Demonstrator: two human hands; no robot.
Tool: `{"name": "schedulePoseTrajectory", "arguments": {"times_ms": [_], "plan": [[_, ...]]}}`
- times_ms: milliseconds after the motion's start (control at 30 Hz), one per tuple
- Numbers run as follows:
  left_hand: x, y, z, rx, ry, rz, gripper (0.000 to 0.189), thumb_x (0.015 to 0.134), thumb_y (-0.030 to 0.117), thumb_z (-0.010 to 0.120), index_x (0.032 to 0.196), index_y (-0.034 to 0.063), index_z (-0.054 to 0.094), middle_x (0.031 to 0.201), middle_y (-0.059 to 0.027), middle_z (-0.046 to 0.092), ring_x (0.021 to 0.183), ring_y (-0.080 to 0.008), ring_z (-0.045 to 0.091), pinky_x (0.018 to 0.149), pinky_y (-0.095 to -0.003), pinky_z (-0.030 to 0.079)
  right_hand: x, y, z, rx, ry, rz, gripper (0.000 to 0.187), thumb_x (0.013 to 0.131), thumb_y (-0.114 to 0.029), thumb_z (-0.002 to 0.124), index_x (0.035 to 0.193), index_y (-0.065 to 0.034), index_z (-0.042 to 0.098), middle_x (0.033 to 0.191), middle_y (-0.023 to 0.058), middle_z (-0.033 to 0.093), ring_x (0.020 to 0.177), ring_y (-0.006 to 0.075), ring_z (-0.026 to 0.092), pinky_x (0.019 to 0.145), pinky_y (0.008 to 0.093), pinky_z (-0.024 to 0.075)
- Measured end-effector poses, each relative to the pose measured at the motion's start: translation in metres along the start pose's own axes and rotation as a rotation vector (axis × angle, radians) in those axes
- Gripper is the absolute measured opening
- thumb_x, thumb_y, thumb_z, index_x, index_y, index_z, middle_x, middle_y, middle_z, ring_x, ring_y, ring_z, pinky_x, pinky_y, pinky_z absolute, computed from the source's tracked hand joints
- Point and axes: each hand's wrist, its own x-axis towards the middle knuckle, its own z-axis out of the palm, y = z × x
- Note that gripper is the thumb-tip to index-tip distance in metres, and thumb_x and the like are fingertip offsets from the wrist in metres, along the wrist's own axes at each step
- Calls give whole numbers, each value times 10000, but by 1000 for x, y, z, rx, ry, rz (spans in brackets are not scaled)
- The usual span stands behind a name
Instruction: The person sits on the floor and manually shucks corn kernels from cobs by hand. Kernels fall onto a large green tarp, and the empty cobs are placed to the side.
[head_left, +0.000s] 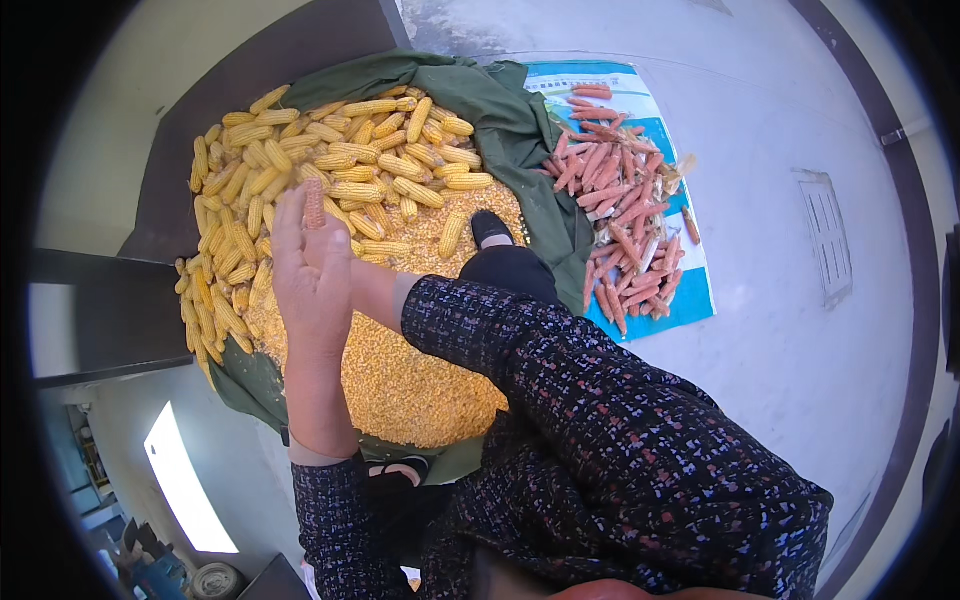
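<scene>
My left hand (311, 289) is raised over the corn, palm turned inward and fingers pointing away from me. Behind it, my right hand (324, 241) is mostly hidden, its wrist reaching in from the right. A reddish corn cob (313, 204) stripped of kernels is held between the two hands, its upper end sticking out. Beyond and below them lies a heap of yellow ears of corn (356, 154). Loose corn kernels (409, 382) are piled nearer to me. One ear of corn (451, 234) rests apart on the kernels, near my shoe (491, 228).
A dark green cloth (517, 139) lies under and around the corn. To the right, a blue-and-white printed sheet (694, 289) carries many stripped cobs (607, 169) and some husks. Dark wall panelling (225, 105) borders the heap. A wheel (217, 581) shows at bottom left.
</scene>
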Motion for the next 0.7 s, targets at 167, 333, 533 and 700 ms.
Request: {"name": "schedulePoseTrajectory", "arguments": {"times_ms": [167, 333, 533, 700], "plan": [[-56, -46, -53, 642, -98, -409, 675, 846, 196, 623, 1421, 1, 327, 1403, -214, 426, 1273, -327, 457, 1043, -388, 369, -5, 18, 6, 44, -48, 50, 222, 757, 14, 655, 965, -17, 581, 868, 94, 584, 782, 192, 567, 698, 334, 467], [-112, -125, -67, 291, -107, -377, 547, 889, 299, 573, 1334, 23, 415, 1082, -164, 611, 931, -264, 632, 785, -363, 501, -31, 37, 9, -21, -217, 298, 180, 812, -15, 641, 966, -28, 549, 827, 93, 572, 760, 219, 570, 678, 382, 484], [-135, -129, -40, -674, 74, -952, 327, 927, 349, 511, 1077, 59, 529, 803, -40, 573, 626, -103, 571, 475, -232, 405, -31, 54, -11, -94, -443, 559, 138, 877, -139, 615, 915, -21, 556, 764, 101, 560, 669, 242, 555, 609, 384, 463], [-170, -172, 18, -179, 111, -860, 431, 947, 414, 425, 1093, 28, 547, 918, -193, 654, 793, -341, 651, 728, -430, 505, -26, 92, -37, -336, -315, 525, 155, 887, -157, 609, 915, -14, 554, 747, 105, 542, 637, 239, 538, 591, 393, 444]]}}
